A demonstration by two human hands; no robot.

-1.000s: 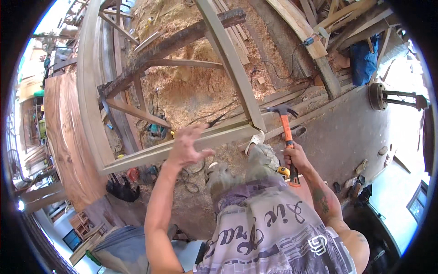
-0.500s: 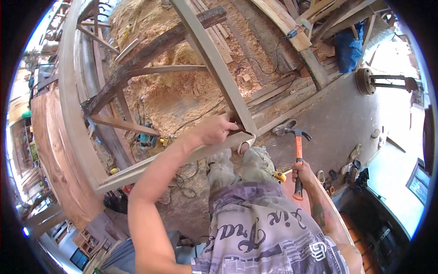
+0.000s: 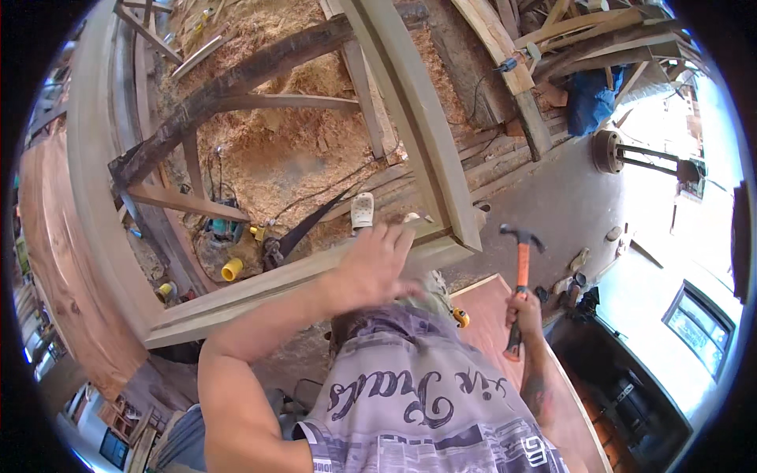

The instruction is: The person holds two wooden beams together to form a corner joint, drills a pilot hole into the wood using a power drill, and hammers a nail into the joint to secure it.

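Observation:
My right hand grips a claw hammer by its orange and black handle, with the dark head up, out to the right of my body. A pale wooden frame spans the area before me. My left hand is over its near rail, close to the near right corner. The fingers stretch toward the corner and the thumb, smeared by motion, stands apart from them. Nothing shows in that hand. The joint where the side rail meets the near rail lies just beyond my fingers.
A dark curved beam crosses beneath the frame. Sawdust, a teal power tool and a yellow cylinder lie below. A reddish board leans beside my right hip. A brown slab stands at left.
My left hand has drawn back from the inside of the corner toward me, its fingers loosening. My view has shifted, and the hammer stays upright in my right hand.

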